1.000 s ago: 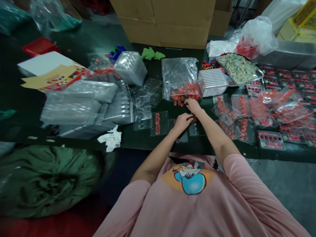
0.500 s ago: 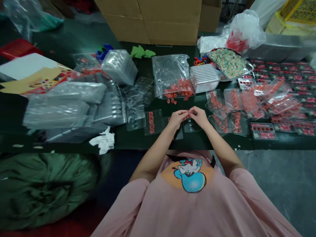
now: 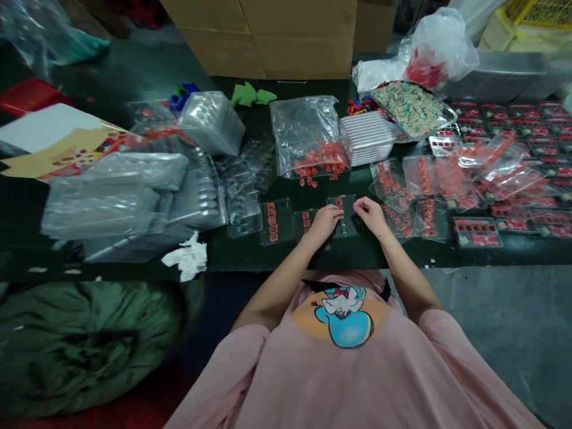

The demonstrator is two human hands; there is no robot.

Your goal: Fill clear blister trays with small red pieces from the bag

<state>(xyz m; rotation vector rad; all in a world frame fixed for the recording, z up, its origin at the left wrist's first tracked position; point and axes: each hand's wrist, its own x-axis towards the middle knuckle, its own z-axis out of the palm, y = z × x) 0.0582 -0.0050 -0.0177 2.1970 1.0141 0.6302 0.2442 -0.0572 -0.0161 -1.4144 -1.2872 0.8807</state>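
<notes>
My left hand point(image 3: 325, 219) and my right hand point(image 3: 369, 213) rest with curled fingers on a clear blister tray point(image 3: 343, 215) near the table's front edge. One small red piece point(image 3: 339, 203) sits in that tray by my left fingertips. What my fingers pinch is too small to make out. Left of it lie two more clear trays point(image 3: 277, 220) with red pieces in their pockets. Behind the hands a clear bag of red pieces point(image 3: 313, 140) lies open, with loose red pieces point(image 3: 313, 179) spilled in front.
Stacks of empty clear trays point(image 3: 120, 190) fill the left of the dark green table point(image 3: 250, 253). Filled trays point(image 3: 473, 232) spread to the right. A metal tray of wrapped pieces point(image 3: 409, 107), cardboard boxes point(image 3: 268, 36) and a crumpled white tissue point(image 3: 187, 259) are also here.
My right hand came back from the spilled red pieces to meet the left, then both dropped onto the clear tray. A red piece now sits in that tray.
</notes>
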